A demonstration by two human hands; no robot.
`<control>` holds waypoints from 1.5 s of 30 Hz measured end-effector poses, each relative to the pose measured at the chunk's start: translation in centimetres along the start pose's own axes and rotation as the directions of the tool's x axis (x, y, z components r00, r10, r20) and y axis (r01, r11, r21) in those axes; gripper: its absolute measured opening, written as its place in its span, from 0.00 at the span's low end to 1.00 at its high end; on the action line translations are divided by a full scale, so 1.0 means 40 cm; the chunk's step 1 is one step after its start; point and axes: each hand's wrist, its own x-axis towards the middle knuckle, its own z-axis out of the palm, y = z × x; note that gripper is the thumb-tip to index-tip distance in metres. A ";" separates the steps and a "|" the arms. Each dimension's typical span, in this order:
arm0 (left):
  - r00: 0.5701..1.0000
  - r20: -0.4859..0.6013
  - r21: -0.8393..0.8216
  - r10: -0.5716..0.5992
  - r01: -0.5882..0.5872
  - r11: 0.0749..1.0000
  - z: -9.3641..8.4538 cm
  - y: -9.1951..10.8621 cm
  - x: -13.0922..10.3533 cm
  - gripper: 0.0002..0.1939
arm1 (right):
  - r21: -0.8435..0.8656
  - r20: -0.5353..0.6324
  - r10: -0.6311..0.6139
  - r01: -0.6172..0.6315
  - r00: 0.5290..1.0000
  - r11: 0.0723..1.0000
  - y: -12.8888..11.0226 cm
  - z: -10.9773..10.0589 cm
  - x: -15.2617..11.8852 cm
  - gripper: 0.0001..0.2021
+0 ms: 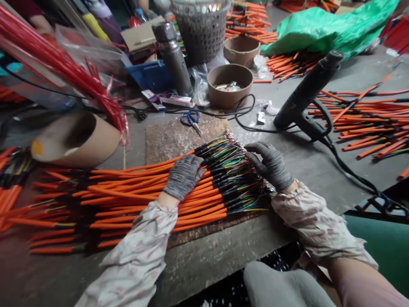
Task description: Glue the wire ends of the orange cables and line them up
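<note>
A row of orange cables with black sleeves lies across the table, thin coloured wires fanning from the right ends. Both my hands wear grey knitted gloves. My left hand rests palm down on top of the cables, just left of the black sleeves, its fingers lying over them. At the wire tips, my right hand has its fingers bent toward the shiny ends, with a gap between thumb and forefinger. Under the wires is a worn board. Blue-handled scissors lie on it.
A black heat gun stands at the right with its cord trailing. Cardboard rings, a dark flask and a grey basket stand behind. More orange cables lie right; red strips hang left.
</note>
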 end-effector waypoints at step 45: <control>0.978 0.146 -0.001 -0.149 0.150 0.989 -0.049 0.131 -0.050 0.14 | -0.038 0.258 -0.275 0.294 0.926 0.955 -0.061 0.082 -0.009 0.13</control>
